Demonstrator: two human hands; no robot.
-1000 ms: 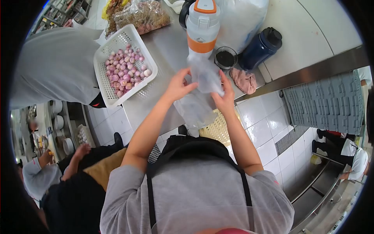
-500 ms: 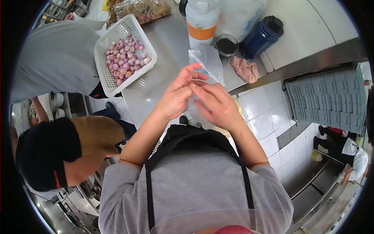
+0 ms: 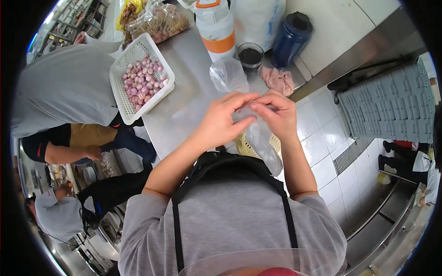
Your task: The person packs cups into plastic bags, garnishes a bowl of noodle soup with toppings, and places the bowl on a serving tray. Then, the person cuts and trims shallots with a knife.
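Clear plastic (image 3: 263, 143) in two hands (image 3: 223, 118) (image 3: 281, 115) near two bottles (image 3: 214, 33) (image 3: 291, 42), one glass (image 3: 250, 57)

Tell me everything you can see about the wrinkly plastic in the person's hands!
It's clear plastic, thin and soft-looking, cloudy where it wrinkles. The left hand and right hand hold its upper part. Below them it dangles in a narrow, loose tail, slanting toward the person's black apron. I can't tell if it's a bag or a glove, or whether it joins the crumpled plastic beyond the hands.
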